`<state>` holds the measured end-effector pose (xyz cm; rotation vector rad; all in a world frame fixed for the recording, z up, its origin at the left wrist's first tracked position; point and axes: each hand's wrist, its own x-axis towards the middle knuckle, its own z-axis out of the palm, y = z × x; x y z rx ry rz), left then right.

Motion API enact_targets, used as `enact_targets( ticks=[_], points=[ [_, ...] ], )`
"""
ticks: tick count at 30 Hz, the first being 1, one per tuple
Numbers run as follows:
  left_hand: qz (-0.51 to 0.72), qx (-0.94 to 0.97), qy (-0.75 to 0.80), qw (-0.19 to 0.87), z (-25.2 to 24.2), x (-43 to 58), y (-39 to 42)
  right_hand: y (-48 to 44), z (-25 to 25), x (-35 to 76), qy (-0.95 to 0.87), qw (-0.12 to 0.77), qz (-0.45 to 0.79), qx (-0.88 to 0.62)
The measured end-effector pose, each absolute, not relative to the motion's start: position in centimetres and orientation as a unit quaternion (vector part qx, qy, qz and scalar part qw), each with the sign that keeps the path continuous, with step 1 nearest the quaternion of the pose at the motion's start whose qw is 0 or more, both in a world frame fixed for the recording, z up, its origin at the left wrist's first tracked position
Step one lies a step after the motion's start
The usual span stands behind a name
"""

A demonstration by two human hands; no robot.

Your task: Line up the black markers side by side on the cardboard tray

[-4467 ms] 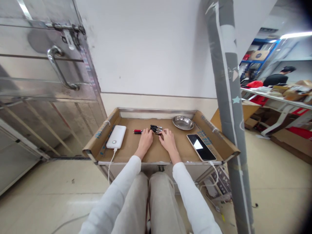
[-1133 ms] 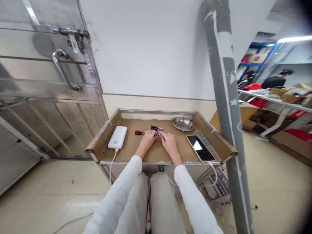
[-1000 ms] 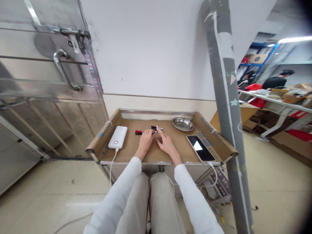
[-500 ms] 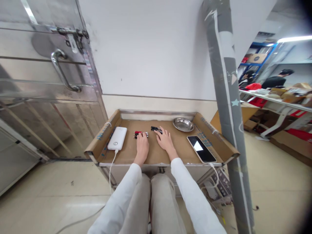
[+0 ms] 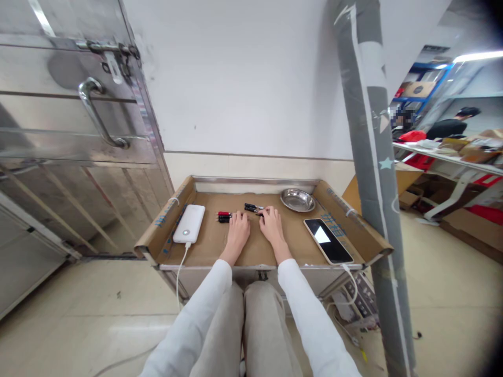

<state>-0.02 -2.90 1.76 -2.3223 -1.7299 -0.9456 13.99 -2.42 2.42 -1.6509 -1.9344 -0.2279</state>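
Observation:
On the brown cardboard surface (image 5: 212,251), a small row of red and black pens (image 5: 223,216) lies left of the middle. My left hand (image 5: 238,230) rests palm down at their right ends, fingers stretched and slightly bent, covering the tips. Farther right is a second small group of black pens (image 5: 251,207). Just below it, my right hand (image 5: 271,226) has its fingers bent round a thin black pen (image 5: 259,213), whose end sticks out to the left. Most of that pen is hidden under the fingers.
A white power bank (image 5: 189,222) with a cable lies at the left. At the right are a round steel dish (image 5: 297,200) and a phone (image 5: 328,241) on a cable. Raised cardboard flaps edge both sides; a grey wrapped pole (image 5: 373,157) stands close by right.
My left hand has slid right, uncovering more of the red and black pens. My right hand has drawn slightly back from the black group, with a black end now showing at its fingers.

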Motion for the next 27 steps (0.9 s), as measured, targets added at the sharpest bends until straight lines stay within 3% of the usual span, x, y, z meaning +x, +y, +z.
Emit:
enact_targets(
  ticks=[11,27],
  points=[
    [-0.276,-0.791,-0.544,0.059,2.1,0.5,-1.7,-2.3,1.7,14.5,-0.737,0.280,-0.069,-0.611],
    [-0.277,-0.788,-0.548,0.046,2.3,0.4,-1.7,-2.5,2.1,14.5,-0.759,0.370,0.027,-0.535]
  ],
)
